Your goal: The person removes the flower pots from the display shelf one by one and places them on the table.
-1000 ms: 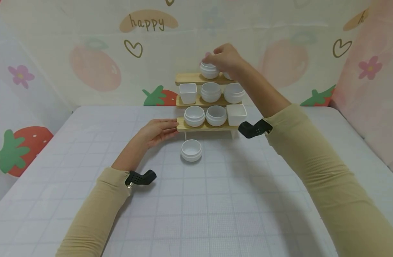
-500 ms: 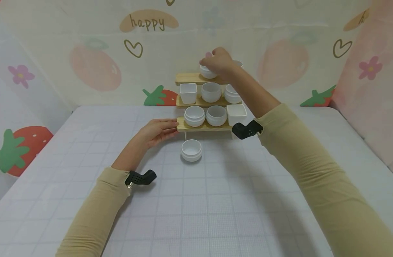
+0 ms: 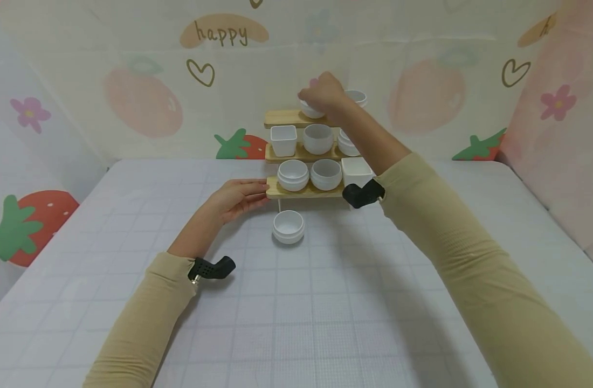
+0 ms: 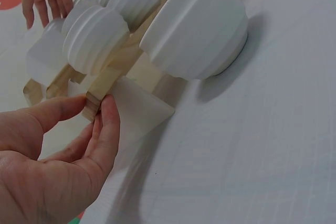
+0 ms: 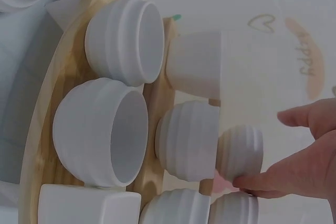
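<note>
A three-tier wooden stand bears small white pots. At its lowest shelf, my left hand pinches the left end between thumb and fingers. My right hand is up at the top tier, beside a ribbed round pot. In the right wrist view, fingers touch that pot's side while the thumb stands apart from it. Another round pot sits to the right on the same tier, partly behind the hand. On the table before the stand, one more round pot stands upright.
The middle tier holds a square pot and two round ones. Along the bottom tier are two round pots and a square one, close to the right wrist camera. A patterned backdrop rises behind the table.
My right hand has shifted left and a little lower, and the top-tier pot beside it has slid slightly left. More of the right-hand top pot shows. The left hand stays put.
</note>
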`<action>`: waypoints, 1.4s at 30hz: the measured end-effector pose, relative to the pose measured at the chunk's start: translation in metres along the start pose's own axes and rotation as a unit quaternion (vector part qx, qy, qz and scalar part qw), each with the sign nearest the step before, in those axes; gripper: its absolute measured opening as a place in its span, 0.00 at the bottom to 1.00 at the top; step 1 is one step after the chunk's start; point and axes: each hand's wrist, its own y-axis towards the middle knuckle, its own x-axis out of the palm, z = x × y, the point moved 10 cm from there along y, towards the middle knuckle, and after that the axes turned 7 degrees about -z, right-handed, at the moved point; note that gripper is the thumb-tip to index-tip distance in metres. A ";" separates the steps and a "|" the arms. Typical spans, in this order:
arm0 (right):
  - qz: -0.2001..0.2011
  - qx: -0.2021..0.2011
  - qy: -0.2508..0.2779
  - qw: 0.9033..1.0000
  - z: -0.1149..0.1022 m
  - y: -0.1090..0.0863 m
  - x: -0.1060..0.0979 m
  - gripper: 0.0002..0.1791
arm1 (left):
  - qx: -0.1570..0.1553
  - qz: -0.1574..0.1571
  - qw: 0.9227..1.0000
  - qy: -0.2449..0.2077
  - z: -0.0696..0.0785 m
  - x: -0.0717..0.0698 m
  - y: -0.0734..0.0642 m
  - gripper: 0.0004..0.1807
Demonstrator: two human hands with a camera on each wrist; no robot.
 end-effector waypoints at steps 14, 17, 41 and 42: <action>-0.003 -0.008 0.027 1.000 0.000 0.007 0.008 0.38 | -0.002 -0.001 1.000 0.002 0.000 0.001 -0.002 0.29; 0.001 -0.011 0.022 1.000 -0.002 0.009 0.008 0.39 | -0.001 -0.001 1.000 0.000 0.000 0.000 -0.002 0.29; 0.029 -0.025 -0.007 0.999 -0.001 0.014 0.011 0.39 | -0.004 0.005 1.000 0.005 -0.001 -0.003 -0.001 0.29; 0.031 -0.024 -0.008 0.999 -0.001 0.014 0.011 0.39 | -0.005 0.005 1.000 0.006 -0.001 -0.002 -0.001 0.29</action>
